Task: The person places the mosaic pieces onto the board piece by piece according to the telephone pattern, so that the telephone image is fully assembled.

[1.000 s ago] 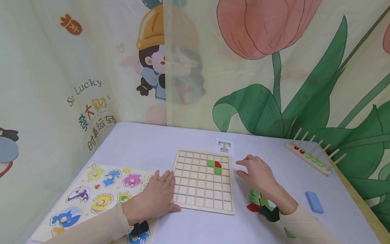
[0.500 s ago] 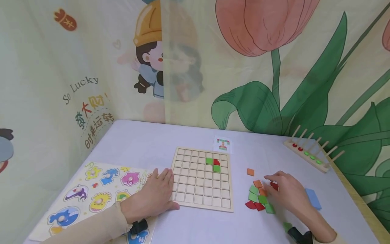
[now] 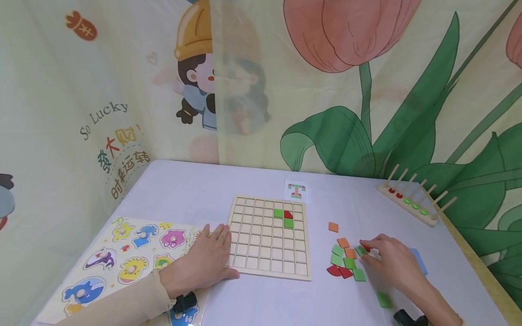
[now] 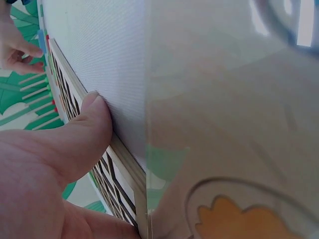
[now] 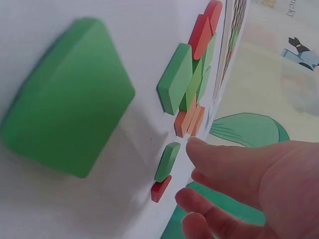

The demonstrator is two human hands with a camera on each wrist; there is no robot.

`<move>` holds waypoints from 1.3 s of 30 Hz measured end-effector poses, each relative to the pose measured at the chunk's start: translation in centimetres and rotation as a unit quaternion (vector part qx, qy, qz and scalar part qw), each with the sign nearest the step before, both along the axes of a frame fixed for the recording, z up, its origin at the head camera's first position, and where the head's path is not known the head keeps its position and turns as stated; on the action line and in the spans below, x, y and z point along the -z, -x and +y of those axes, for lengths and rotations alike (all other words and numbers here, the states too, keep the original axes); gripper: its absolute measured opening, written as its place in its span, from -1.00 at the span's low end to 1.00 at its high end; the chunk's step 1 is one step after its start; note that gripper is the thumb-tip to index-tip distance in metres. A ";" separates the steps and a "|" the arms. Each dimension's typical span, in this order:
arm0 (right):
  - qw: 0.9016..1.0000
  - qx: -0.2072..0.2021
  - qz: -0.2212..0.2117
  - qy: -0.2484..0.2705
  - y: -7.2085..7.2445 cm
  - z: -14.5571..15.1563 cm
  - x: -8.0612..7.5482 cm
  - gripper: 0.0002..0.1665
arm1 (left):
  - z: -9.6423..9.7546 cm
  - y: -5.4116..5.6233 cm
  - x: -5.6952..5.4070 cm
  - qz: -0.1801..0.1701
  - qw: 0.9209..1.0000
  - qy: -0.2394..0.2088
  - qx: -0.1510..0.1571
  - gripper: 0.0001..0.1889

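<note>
My left hand [image 3: 204,260] lies with straight fingers along the left edge of the wooden grid board [image 3: 269,271]. In the left wrist view its thumb [image 4: 94,112] touches the board's rim. Two green square tiles and a red quarter-round tile [image 3: 287,214] sit in the board's upper right cells. My right hand [image 3: 391,260] hovers right of the loose tiles, thumb and fingers apart. A green tile [image 3: 361,250] and a red tile [image 5: 160,189] lie at its fingertips; the right wrist view shows both on the table. Whether the fingertips touch them I cannot tell.
Several orange, green and red tiles [image 3: 349,263] lie between board and right hand. One green tile [image 3: 384,299] lies nearer. A pattern card [image 3: 296,191] is behind the board, a peg rack [image 3: 408,203] at back right, a blue block [image 3: 419,261] right, an animal knob puzzle [image 3: 134,269] left.
My right hand has moved from the board's right side over to the right of the loose tiles, uncovering them. The left hand stays on the board's edge.
</note>
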State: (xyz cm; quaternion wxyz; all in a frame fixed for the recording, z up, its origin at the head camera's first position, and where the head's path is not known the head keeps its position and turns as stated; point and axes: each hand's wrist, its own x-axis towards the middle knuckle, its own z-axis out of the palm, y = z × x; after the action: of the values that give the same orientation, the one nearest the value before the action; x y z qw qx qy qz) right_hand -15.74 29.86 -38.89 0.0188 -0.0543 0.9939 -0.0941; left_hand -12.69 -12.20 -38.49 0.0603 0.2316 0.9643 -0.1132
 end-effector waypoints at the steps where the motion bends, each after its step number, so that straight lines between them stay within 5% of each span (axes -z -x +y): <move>1: 1.000 0.000 0.002 0.000 0.0 0.0 0.0 -0.45 | 0.0 0.0 0.0 0.002 1.000 0.002 0.000 0.01; 12: 1.000 -0.006 -0.006 -0.005 0.2 -0.1 0.6 -0.45 | -0.2 0.1 0.2 0.014 1.000 0.005 0.005 0.01; 23: 1.000 -0.012 0.004 -0.010 0.3 -0.8 0.8 -0.66 | -0.1 0.1 0.3 0.021 1.000 0.004 0.011 0.02; 32: 1.000 -0.012 -0.006 -0.004 0.4 -0.4 0.9 -0.49 | -0.1 0.1 0.3 0.016 1.000 0.008 0.006 0.02; 39: 1.000 -0.012 -0.008 0.001 0.4 -0.3 1.0 -0.55 | -0.1 0.1 0.3 0.013 1.000 0.004 0.008 0.01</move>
State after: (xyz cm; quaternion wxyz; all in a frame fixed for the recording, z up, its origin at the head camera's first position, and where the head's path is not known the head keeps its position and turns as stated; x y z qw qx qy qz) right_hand -16.19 29.60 -39.89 0.0283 -0.0659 0.9929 -0.0951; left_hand -12.75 -12.30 -38.78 0.0472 0.2380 0.9626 -0.1207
